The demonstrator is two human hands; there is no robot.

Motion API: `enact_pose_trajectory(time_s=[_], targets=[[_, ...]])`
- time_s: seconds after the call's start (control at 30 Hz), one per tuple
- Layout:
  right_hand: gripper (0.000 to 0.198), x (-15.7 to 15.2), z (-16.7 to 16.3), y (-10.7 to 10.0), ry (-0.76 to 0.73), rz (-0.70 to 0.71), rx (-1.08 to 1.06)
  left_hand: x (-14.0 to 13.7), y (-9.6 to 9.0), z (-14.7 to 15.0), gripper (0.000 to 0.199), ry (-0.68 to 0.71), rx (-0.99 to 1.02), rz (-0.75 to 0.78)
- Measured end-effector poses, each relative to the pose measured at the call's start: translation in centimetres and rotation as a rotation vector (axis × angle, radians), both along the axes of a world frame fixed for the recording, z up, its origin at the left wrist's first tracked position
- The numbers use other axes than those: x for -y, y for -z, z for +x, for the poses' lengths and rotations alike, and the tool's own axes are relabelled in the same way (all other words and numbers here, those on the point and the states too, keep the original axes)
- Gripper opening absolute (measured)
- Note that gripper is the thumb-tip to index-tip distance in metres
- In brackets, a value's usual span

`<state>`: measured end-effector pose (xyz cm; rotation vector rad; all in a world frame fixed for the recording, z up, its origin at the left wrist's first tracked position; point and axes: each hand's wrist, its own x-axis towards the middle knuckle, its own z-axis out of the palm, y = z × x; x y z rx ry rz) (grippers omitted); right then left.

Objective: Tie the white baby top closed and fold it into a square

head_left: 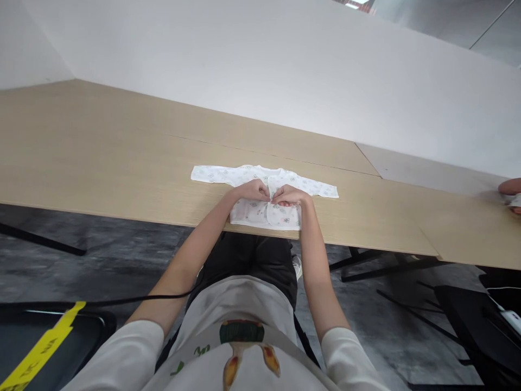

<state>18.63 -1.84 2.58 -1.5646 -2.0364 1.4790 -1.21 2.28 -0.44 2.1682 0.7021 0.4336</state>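
A small white long-sleeved baby shirt [280,220] with a faint print lies spread on the wooden table, its sleeves stretched out to both sides and its neck toward the wall. Both hands meet at the middle of its front, by the overlapping edge. My left hand [255,190] pinches the cloth there from the left. From the right, my right hand [288,194] pinches the same edge, fingers curled. Between the fingertips the exact bit of cloth is too small to make out.
A white partition [244,65] rises behind the table [122,152]. At the far right edge another person's hand [510,187] shows beside white cloth. Black chairs [459,309] stand below right, and a dark seat with yellow tape [44,347] at lower left. A black cable [134,298] runs by my left arm.
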Motion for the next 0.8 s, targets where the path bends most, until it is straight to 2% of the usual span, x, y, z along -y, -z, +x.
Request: enact_pose_trajectory(time_s=[0.3,0.4,0.53,0.67,0.8], targets=[[0.013,0.06,0.07,-0.16,-0.015,0.018,-0.071,0.06,0.08,0.36,0.025,-0.006,0.067,-0.046],[0.02,0.13,0.09,-0.24,-0.023,-0.002,-0.086,-0.14,0.12,0.26,0.027,0.015,0.056,-0.052],[0.031,0.15,0.01,-0.15,0.014,0.002,-0.082,-0.41,0.3,0.14,0.027,0.051,0.029,0.004],[0.03,0.06,0.12,-0.09,0.012,0.003,-0.091,-0.65,0.54,0.05,0.026,0.042,0.043,0.09],[0.028,0.06,0.41,-0.13,0.027,0.021,-0.075,-0.77,0.49,-0.08,0.029,0.036,0.032,0.09]])
